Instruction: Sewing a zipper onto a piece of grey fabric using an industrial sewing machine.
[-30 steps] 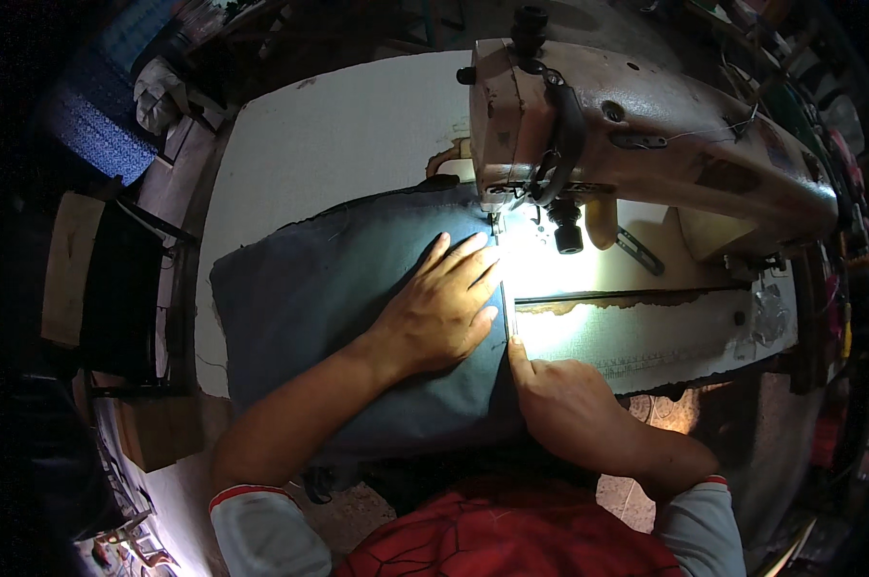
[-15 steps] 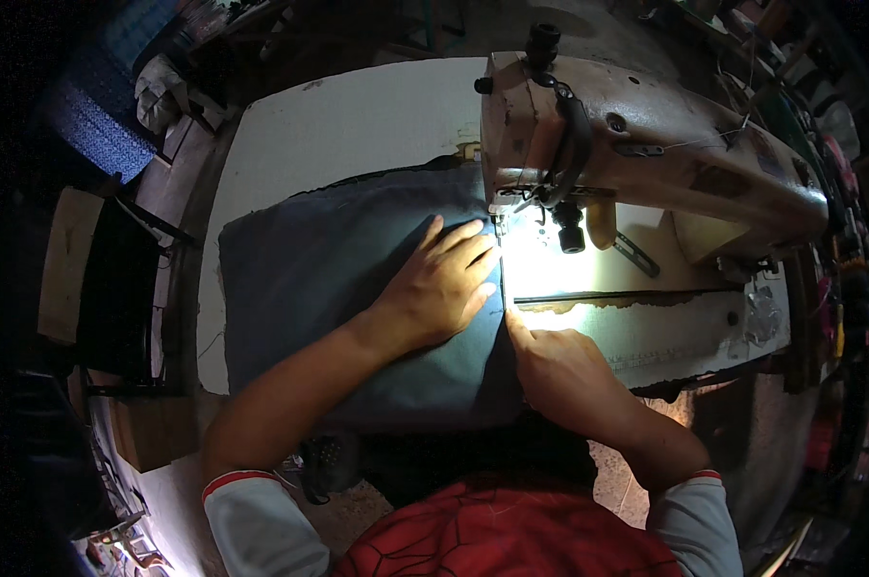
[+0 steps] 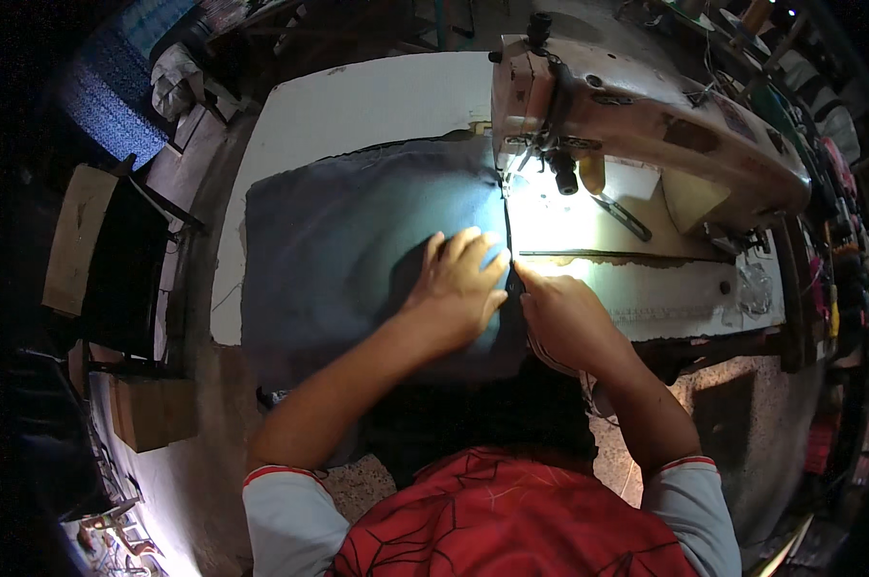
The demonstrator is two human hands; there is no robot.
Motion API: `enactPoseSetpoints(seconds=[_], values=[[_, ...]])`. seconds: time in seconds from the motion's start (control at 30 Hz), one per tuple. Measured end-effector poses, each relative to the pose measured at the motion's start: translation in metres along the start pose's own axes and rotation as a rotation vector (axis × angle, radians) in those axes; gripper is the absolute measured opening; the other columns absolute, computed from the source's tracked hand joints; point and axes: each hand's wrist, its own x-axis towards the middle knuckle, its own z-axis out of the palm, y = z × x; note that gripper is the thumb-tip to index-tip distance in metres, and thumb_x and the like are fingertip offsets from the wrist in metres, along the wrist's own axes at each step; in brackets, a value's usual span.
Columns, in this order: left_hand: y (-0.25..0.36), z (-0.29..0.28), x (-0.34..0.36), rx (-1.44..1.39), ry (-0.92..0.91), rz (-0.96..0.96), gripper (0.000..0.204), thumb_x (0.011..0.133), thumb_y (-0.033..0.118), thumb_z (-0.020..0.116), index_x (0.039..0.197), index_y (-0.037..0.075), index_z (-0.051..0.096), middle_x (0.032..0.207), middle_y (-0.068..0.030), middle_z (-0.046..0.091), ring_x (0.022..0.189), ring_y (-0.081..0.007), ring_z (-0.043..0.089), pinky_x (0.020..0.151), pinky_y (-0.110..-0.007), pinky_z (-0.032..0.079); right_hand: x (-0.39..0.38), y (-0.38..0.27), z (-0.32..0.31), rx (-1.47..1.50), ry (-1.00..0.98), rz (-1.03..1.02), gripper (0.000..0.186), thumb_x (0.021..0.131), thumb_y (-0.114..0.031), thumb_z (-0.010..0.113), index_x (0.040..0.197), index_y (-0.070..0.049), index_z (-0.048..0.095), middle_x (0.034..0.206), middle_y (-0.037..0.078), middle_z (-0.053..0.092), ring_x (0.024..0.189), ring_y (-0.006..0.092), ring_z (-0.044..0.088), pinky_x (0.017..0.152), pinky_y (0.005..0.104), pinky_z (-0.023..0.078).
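A dark blue-grey piece of fabric (image 3: 329,250) lies across the pale table, with its right edge running back to the presser foot (image 3: 508,185) of a sewing machine (image 3: 665,120). My left hand (image 3: 457,291) rests palm down on the cloth near that edge, fingers spread. Just right of it, my right hand (image 3: 571,315) has its fingers curled at the fabric's edge, closed on it; the thumb is mostly hidden. The machine's lamp brightly lights the bed beside the needle.
A dark slotted bar (image 3: 627,217) lies under the machine arm. A crumpled clear plastic bag (image 3: 755,288) is at the table's right end. To the left are a wood-backed chair (image 3: 77,240) and a cardboard box (image 3: 153,413) on the floor.
The view has shifted slightly. My left hand has slid back toward me along the cloth, away from the presser foot. My right hand stays at the fabric's edge.
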Motion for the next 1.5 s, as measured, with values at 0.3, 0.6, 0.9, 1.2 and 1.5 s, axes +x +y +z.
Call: enactPoseSetpoints(seconds=[0.3,0.6,0.9,1.2,1.5], values=[[0.029,-0.019,-0.033,-0.189,-0.040,-0.077,0.035,0.085,0.018,0.070,0.115,0.002,0.066,0.121,-0.0124,0.060,0.117,-0.0294,0.055,0.102,-0.045,0.040,-0.012,-0.008,-0.012,0.175,0.060,0.067,0.043,0.088,-0.008,0.062,0.129,0.004,0.056,0.083,0.028,0.066,0.076,0.0409,0.066,0.069,0.0465,0.050],[0.047,0.001,-0.019,0.021,-0.009,-0.099,0.066,0.077,0.041,0.076,0.126,0.001,0.057,0.129,-0.0146,0.054,0.123,-0.0301,0.047,0.101,-0.051,0.037,-0.037,-0.003,-0.002,0.136,0.148,0.151,0.040,0.088,-0.010,0.066,0.125,0.004,0.058,0.073,0.024,0.065,0.068,0.0413,0.065,0.062,0.0471,0.048],[0.060,0.003,-0.033,0.169,-0.137,-0.088,0.076,0.079,0.043,0.074,0.135,-0.004,0.052,0.144,-0.0233,0.046,0.136,-0.0374,0.040,0.108,-0.059,0.032,-0.018,-0.001,0.015,0.032,0.336,0.113,0.031,0.089,-0.012,0.061,0.119,-0.002,0.064,0.090,0.024,0.066,0.084,0.0433,0.063,0.074,0.0509,0.050],[0.044,-0.017,-0.030,0.007,-0.227,-0.087,0.063,0.089,0.045,0.066,0.136,0.005,0.056,0.147,-0.0148,0.048,0.140,-0.0313,0.038,0.114,-0.051,0.026,-0.025,0.034,0.001,-0.199,0.277,0.125,0.038,0.090,-0.001,0.049,0.125,-0.007,0.063,0.096,0.020,0.065,0.088,0.0388,0.065,0.076,0.0474,0.051],[-0.004,0.026,0.045,0.046,-0.154,0.038,0.039,0.092,0.034,0.062,0.125,0.012,0.060,0.132,-0.0078,0.056,0.120,-0.0312,0.048,0.101,-0.049,0.037,-0.022,0.028,0.001,-0.258,0.224,0.093,0.041,0.088,-0.002,0.048,0.127,-0.006,0.062,0.101,0.020,0.065,0.087,0.0387,0.065,0.078,0.0465,0.053]])
